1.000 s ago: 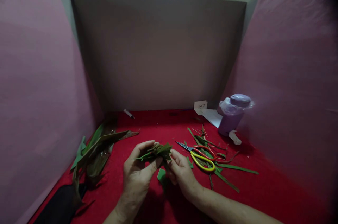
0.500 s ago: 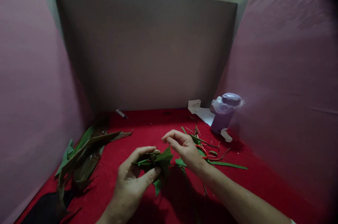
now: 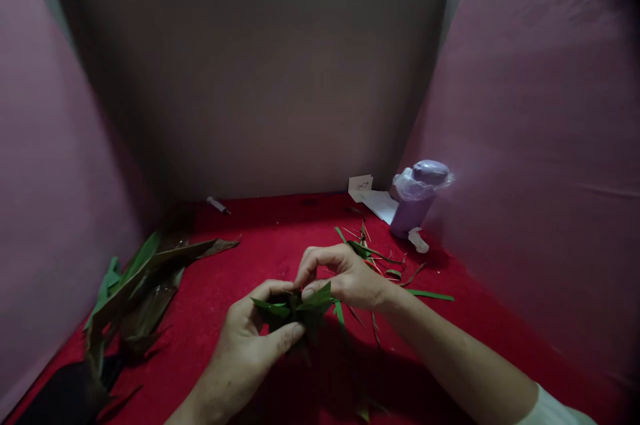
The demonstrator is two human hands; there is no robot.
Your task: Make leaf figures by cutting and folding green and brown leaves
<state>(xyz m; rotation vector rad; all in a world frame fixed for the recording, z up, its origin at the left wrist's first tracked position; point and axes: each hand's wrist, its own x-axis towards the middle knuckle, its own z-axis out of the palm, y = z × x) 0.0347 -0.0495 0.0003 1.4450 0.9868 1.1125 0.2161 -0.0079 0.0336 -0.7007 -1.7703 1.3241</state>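
Note:
A small bundle of folded green leaf (image 3: 314, 305) with pointed flaps is held above the red cloth. My left hand (image 3: 255, 338) grips it from the left, thumb in front and fingers behind. At its top, my right hand (image 3: 340, 275) has thumb and index finger pinched close to a brownish part of the bundle. Whether a small piece sits between those right fingertips is too hard to make out. Scraps of green and brown leaf strip (image 3: 395, 271) lie just beyond my right hand, with thin sticks among them.
Long green and brown leaves (image 3: 145, 285) lie at the left, near a dark object (image 3: 70, 391). A syringe (image 3: 219, 205) rests at the back. Toward the back right stand a purple container (image 3: 413, 211) with clear plastic on top, white paper (image 3: 379, 203) and a folded card (image 3: 360, 185).
My right hand has come down and left, from above the bundle onto its top. The view has tilted down and shifted slightly right.

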